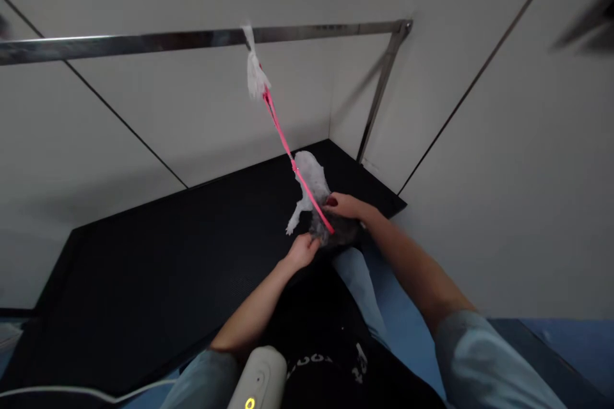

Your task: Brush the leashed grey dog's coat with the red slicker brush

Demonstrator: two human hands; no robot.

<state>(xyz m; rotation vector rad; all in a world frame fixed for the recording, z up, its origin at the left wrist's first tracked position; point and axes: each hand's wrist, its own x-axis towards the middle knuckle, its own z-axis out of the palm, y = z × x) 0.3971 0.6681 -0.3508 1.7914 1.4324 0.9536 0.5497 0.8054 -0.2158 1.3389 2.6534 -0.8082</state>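
While the left hand [304,250] and right hand [346,206] curl at the animal [315,179] on the table [182,255], I cannot tell their grip. Its grey fur [343,231] is blurred, a red thing [331,202] half hidden.

Short sleeves [489,358], pale grey-blue cloth. Black apron [311,319] over the front, white lettering [309,359] across it; light-blue trouser leg [362,287] visible alongside.

Single head view, worn high, facing forward and steeply down: wearer's black garment [311,326] near, black table [167,255] close below, metal rail [158,43] far.
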